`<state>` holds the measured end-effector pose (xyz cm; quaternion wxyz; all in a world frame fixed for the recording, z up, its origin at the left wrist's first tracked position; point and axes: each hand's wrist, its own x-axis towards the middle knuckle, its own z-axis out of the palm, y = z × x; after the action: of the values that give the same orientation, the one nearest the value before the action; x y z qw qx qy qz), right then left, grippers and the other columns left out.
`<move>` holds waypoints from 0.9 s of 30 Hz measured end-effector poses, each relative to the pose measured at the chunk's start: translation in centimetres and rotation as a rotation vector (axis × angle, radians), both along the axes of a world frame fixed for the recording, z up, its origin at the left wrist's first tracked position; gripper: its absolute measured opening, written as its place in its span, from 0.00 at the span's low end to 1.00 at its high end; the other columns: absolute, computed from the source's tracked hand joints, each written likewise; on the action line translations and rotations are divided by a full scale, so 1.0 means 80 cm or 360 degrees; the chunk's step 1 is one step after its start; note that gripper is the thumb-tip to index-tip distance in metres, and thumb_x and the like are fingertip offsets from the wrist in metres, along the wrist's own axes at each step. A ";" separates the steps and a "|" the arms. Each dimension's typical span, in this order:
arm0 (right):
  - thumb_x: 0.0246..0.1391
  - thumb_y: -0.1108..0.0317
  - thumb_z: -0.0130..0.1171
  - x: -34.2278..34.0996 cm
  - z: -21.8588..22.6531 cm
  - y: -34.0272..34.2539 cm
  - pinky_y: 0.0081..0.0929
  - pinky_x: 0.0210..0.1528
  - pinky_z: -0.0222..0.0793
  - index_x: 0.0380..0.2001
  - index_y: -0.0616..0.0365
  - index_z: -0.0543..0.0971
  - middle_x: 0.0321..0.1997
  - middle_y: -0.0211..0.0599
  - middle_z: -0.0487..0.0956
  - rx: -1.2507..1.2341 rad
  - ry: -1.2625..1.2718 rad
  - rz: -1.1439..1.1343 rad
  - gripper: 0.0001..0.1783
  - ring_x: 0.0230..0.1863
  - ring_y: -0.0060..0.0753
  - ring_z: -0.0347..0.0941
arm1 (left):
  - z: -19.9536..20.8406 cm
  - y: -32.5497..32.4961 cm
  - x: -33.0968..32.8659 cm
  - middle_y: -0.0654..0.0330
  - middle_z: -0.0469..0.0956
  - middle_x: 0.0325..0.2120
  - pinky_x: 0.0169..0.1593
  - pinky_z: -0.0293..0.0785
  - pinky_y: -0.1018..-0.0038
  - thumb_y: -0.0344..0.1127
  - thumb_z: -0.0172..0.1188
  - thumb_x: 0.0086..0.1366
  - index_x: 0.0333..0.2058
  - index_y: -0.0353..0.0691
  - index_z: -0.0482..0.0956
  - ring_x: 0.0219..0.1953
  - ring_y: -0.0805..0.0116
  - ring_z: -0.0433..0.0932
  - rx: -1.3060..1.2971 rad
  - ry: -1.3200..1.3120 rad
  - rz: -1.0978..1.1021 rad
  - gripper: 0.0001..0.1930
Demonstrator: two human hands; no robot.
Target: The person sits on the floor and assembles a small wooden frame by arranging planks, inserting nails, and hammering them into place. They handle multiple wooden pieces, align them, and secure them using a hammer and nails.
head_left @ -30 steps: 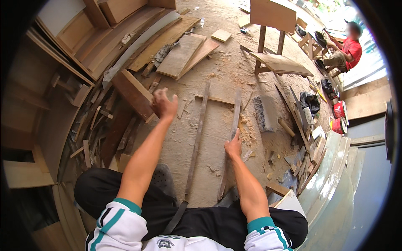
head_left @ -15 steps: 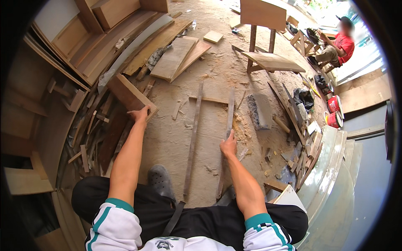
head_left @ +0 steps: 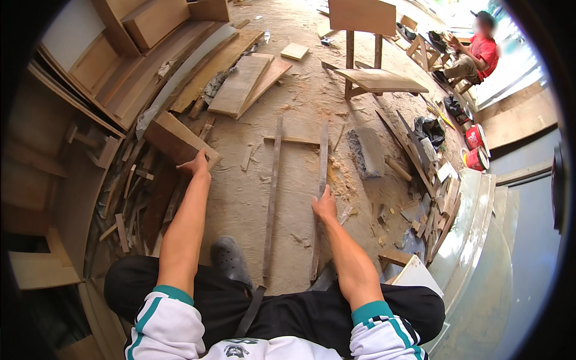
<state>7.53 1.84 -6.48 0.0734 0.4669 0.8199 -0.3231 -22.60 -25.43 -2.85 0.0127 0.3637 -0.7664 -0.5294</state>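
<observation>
My left hand is closed on the near end of a brown wooden board piece with a thick pale edge, which tilts over the scrap pile at the left. On the ground before me lies a wooden frame, made of two long dark strips joined by a short crosspiece near the far end. My right hand is closed around the right strip, about midway along it. The undersides of both holds are hidden.
Scrap wood is heaped at the left beside a wooden cabinet. A wooden chair stands ahead, with a grey block nearer. Red cans, offcuts and glass sheets line the right. A person sits far right.
The whole view has shifted slightly, so most things appear farther left and higher. My left fingers sit a little differently on the board's end; my right hand keeps its hold on the strip.
</observation>
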 end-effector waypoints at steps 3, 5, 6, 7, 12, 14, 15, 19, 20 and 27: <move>0.51 0.57 0.61 -0.004 0.003 -0.003 0.46 0.61 0.65 0.67 0.58 0.54 0.61 0.64 0.66 -0.0028 -0.0021 0.0008 0.44 0.60 0.61 0.66 | -0.018 -0.009 0.000 0.40 0.45 0.69 0.72 0.47 0.67 0.45 0.77 0.40 0.67 0.26 0.30 0.70 0.52 0.49 -0.0154 -0.0068 -0.0090 0.70; 0.51 0.57 0.62 -0.001 0.000 0.000 0.46 0.60 0.65 0.67 0.59 0.55 0.60 0.64 0.67 -0.0026 -0.0015 0.0024 0.44 0.60 0.61 0.67 | -0.027 -0.015 0.005 0.39 0.45 0.68 0.72 0.48 0.68 0.45 0.77 0.39 0.67 0.26 0.29 0.70 0.53 0.50 -0.0176 -0.0095 -0.0171 0.71; 0.51 0.57 0.62 0.001 -0.003 0.002 0.47 0.60 0.66 0.66 0.60 0.55 0.60 0.64 0.68 -0.0020 -0.0002 0.0034 0.43 0.60 0.61 0.67 | -0.031 -0.016 0.006 0.39 0.46 0.68 0.72 0.48 0.68 0.45 0.77 0.39 0.67 0.26 0.28 0.70 0.53 0.51 -0.0173 -0.0104 -0.0213 0.71; 0.51 0.57 0.62 0.003 -0.005 0.003 0.47 0.60 0.66 0.66 0.60 0.56 0.60 0.64 0.68 -0.0014 0.0011 0.0045 0.43 0.60 0.61 0.67 | -0.034 -0.015 0.004 0.38 0.47 0.68 0.72 0.50 0.67 0.45 0.77 0.39 0.67 0.26 0.28 0.70 0.53 0.52 -0.0194 -0.0099 -0.0200 0.71; 0.51 0.57 0.63 0.004 -0.006 0.004 0.46 0.60 0.65 0.65 0.61 0.57 0.60 0.64 0.68 -0.0004 0.0032 0.0005 0.42 0.60 0.61 0.67 | -0.025 -0.007 0.007 0.38 0.52 0.66 0.69 0.56 0.65 0.47 0.78 0.41 0.67 0.25 0.28 0.67 0.51 0.58 -0.0176 -0.0207 -0.0248 0.71; 0.51 0.57 0.63 0.002 -0.001 0.000 0.46 0.60 0.65 0.65 0.61 0.57 0.60 0.63 0.68 0.0011 0.0023 -0.0018 0.42 0.60 0.61 0.67 | -0.021 -0.005 0.012 0.38 0.53 0.66 0.68 0.58 0.64 0.49 0.77 0.42 0.67 0.25 0.29 0.66 0.49 0.60 -0.0160 -0.0208 -0.0236 0.70; 0.51 0.57 0.63 0.000 0.001 -0.003 0.46 0.60 0.65 0.65 0.61 0.57 0.60 0.63 0.67 0.0015 0.0029 -0.0023 0.42 0.60 0.61 0.67 | -0.020 -0.006 0.012 0.37 0.54 0.65 0.68 0.59 0.63 0.51 0.76 0.43 0.67 0.25 0.30 0.65 0.49 0.60 -0.0168 -0.0170 -0.0182 0.69; 0.52 0.57 0.61 -0.008 0.010 -0.012 0.46 0.61 0.65 0.64 0.61 0.58 0.62 0.62 0.66 -0.0051 -0.0009 -0.0043 0.41 0.60 0.61 0.67 | -0.022 -0.016 0.006 0.38 0.57 0.63 0.67 0.60 0.62 0.54 0.72 0.49 0.66 0.26 0.38 0.64 0.47 0.62 -0.0143 0.0051 0.0091 0.62; 0.53 0.57 0.61 -0.008 0.010 -0.010 0.46 0.61 0.65 0.64 0.61 0.58 0.62 0.62 0.66 -0.0060 -0.0013 -0.0055 0.40 0.61 0.61 0.66 | -0.022 -0.014 0.007 0.38 0.58 0.62 0.66 0.60 0.60 0.54 0.71 0.51 0.66 0.26 0.41 0.63 0.46 0.63 -0.0079 0.0103 0.0131 0.58; 0.54 0.60 0.60 -0.005 0.003 -0.007 0.43 0.63 0.63 0.64 0.65 0.58 0.63 0.61 0.66 -0.0088 0.0079 -0.0118 0.39 0.63 0.59 0.64 | -0.032 0.040 0.137 0.45 0.68 0.55 0.58 0.61 0.51 0.49 0.58 0.61 0.59 0.36 0.61 0.59 0.45 0.65 -0.1213 0.1343 -0.0572 0.33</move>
<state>7.13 1.26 -6.23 0.0538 0.4865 0.7944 -0.3595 -11.60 -22.20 -5.39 0.3560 -0.0436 -0.8806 -0.3096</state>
